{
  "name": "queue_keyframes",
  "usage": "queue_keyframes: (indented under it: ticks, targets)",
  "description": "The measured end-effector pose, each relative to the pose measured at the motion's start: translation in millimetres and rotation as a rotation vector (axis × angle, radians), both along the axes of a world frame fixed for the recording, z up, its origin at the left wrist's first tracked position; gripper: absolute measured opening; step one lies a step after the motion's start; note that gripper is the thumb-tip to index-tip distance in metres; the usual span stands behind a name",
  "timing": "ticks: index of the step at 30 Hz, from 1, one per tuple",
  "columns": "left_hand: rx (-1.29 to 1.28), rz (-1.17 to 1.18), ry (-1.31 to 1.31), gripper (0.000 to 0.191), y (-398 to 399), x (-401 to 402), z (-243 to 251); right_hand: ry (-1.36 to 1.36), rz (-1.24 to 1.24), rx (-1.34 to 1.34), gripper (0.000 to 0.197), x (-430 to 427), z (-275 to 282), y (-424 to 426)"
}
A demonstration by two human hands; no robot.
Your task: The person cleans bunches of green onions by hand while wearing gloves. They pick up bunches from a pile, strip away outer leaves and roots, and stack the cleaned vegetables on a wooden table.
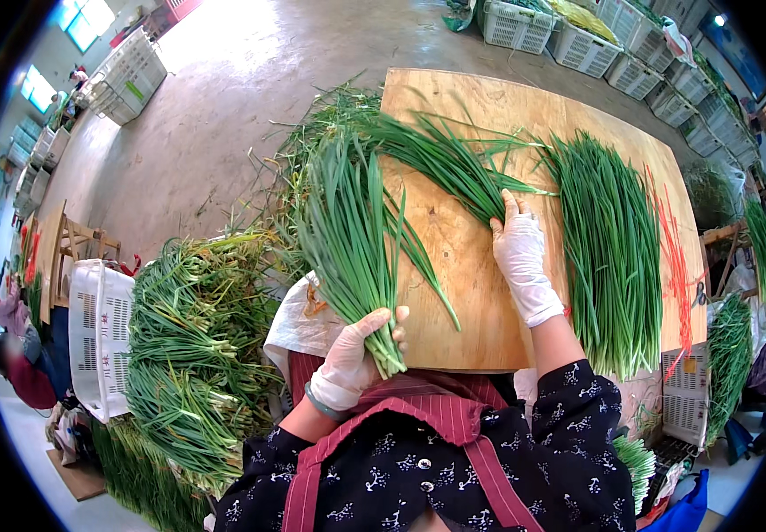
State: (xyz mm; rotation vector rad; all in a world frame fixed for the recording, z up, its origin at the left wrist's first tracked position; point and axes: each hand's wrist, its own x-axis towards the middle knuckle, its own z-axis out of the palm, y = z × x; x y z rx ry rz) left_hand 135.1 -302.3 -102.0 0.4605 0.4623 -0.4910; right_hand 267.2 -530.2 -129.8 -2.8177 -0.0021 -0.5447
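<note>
My left hand, in a thin white glove, is closed around the pale stem ends of a bunch of garlic chives, its leaves fanning away from me. Over the plywood board, my gloved right hand grips a smaller bunch of green leaves that points up and left. Between the hands lie a few loose stalks. To the right of my right hand rests a large, aligned pile of chives, with red ties beside it and the handles of scissors at the board's edge.
Heaped untrimmed chives stand at my left beside a white plastic crate. Leaf scraps hang at the board's left edge. Several stacked crates line the back right. A person is at the far left, apart from my hands.
</note>
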Motion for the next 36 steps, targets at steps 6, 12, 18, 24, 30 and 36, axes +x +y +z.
queue_keyframes:
  ticks: [6, 12, 18, 24, 30, 36]
  targets:
    - [0.234, 0.010, -0.077, 0.023, 19.1, 6.3, 9.9, 0.026, 0.033, 0.028, 0.049, -5.0, 3.0, 4.3]
    - [0.110, 0.043, 0.012, 0.021, 31.4, 7.9, 2.7, 0.211, 0.196, -0.224, 0.030, -48.0, 49.2, 45.4]
    - [0.163, 0.081, -0.151, 0.025, 31.2, 13.3, 18.0, 0.365, 0.310, -0.123, 0.023, -67.0, 36.1, 48.0]
    - [0.085, 0.048, -0.183, 0.026, 6.3, 16.8, 10.1, 0.381, 0.307, 0.790, 0.015, -62.3, 43.4, 55.0]
    - [0.117, 0.014, -0.013, 0.019, -20.1, 14.4, -3.9, 0.116, 0.505, 0.448, 0.014, -98.2, 31.2, 66.6]
    - [0.076, -0.019, 0.019, 0.023, -14.9, 13.5, 2.0, -0.133, 0.385, 0.092, 0.025, -68.9, 54.8, 37.8]
